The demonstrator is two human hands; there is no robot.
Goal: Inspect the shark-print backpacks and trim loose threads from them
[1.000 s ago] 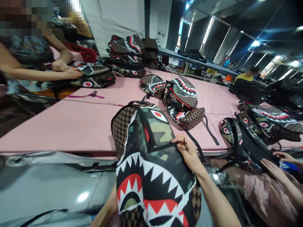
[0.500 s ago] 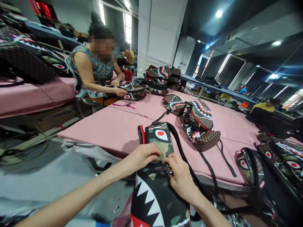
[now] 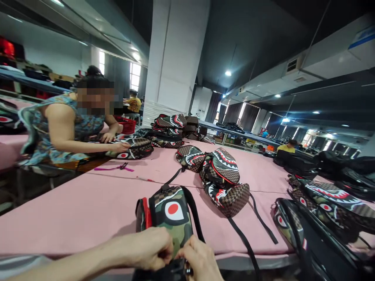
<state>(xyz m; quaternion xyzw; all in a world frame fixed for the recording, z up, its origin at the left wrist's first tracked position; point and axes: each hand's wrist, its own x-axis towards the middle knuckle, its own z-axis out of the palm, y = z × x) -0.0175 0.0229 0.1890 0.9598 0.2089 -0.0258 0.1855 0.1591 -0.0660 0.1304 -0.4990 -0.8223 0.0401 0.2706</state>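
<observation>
A backpack (image 3: pixel 175 230) with a camouflage print, a red-centred eye and a brown checkered edge lies before me, its upper part on the pink table. My left hand (image 3: pixel 152 248) is closed on the backpack's fabric, knuckles up, fingertips tucked out of sight. Close beside it, my right hand (image 3: pixel 199 259) grips the same backpack with bent fingers. Between the hands the fabric is bunched, and a small shiny piece shows by the right fingers. A black strap (image 3: pixel 193 212) arches along the backpack's right side. The lower part falls outside the picture.
Several shark-mouth bags (image 3: pixel 222 168) are heaped mid-table, straps trailing over the pink table's (image 3: pixel 88 210) front edge. More bags (image 3: pixel 170 125) are stacked near the pillar. Across at left, a person (image 3: pixel 64 125) handles another bag (image 3: pixel 137 146). Further bags (image 3: pixel 322 230) lie at right.
My view has tilted up and shifted, so the hands and backpack sit lower in the picture. Both hands stay on the backpack; the person opposite leans further forward.
</observation>
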